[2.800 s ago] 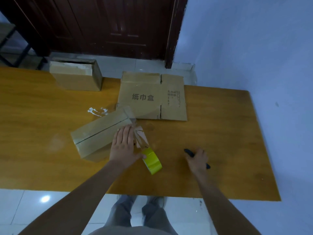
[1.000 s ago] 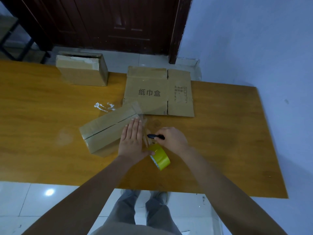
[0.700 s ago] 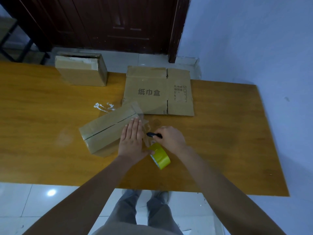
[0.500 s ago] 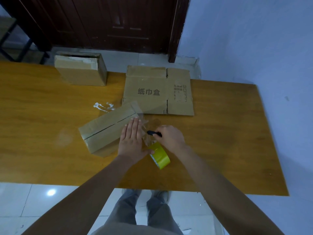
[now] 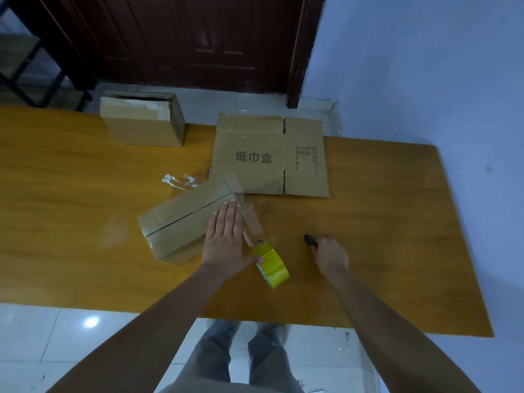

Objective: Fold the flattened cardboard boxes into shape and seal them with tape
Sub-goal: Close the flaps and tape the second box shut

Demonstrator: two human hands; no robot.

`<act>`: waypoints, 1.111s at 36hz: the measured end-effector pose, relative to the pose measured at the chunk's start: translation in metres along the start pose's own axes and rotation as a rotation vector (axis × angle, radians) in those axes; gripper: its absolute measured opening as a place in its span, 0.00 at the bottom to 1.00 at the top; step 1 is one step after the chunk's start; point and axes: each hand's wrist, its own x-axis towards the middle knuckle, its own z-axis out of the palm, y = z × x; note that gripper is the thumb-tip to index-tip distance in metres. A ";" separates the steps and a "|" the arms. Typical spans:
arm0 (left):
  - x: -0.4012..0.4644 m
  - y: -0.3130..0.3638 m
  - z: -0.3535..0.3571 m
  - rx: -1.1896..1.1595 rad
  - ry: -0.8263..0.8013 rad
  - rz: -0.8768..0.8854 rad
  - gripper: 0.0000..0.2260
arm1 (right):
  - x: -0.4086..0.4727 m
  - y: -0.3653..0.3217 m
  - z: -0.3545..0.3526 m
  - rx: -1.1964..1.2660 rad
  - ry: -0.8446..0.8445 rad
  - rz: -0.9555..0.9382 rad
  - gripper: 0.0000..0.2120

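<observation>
Cardboard box (image 5: 181, 222) lies folded on the table (image 5: 71, 171), its long axis slanting from near left to far right, the top seam running the same way. On its right end the left hand (image 5: 226, 242) presses flat, fingers straight, thumb touching the yellow tape roll (image 5: 272, 265). Half a second ago the right hand (image 5: 330, 255) was beside the roll; now it is well apart to the right, gripping a black cutter (image 5: 310, 240). A flattened box (image 5: 269, 157) lies behind.

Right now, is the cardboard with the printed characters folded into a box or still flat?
Flat. The printed cardboard lies spread on the table, flaps level, untouched.
</observation>
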 end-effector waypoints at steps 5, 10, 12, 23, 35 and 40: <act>-0.001 -0.002 0.002 0.017 0.020 0.019 0.58 | -0.007 -0.020 0.005 0.146 0.096 -0.034 0.20; 0.003 -0.003 0.004 0.036 0.010 0.025 0.57 | -0.016 -0.075 -0.009 0.839 -0.076 -0.087 0.27; 0.002 -0.003 0.007 0.052 0.042 0.046 0.56 | -0.018 -0.090 -0.006 0.962 -0.230 -0.095 0.28; 0.005 -0.008 0.001 0.003 0.176 0.062 0.41 | -0.027 -0.103 0.004 1.084 -0.145 -0.109 0.04; 0.030 -0.018 -0.013 -0.208 0.347 -0.019 0.13 | -0.029 -0.107 0.012 1.130 -0.069 -0.113 0.04; 0.034 -0.018 -0.012 -0.259 0.345 -0.040 0.11 | -0.034 -0.104 0.017 1.103 -0.052 -0.111 0.05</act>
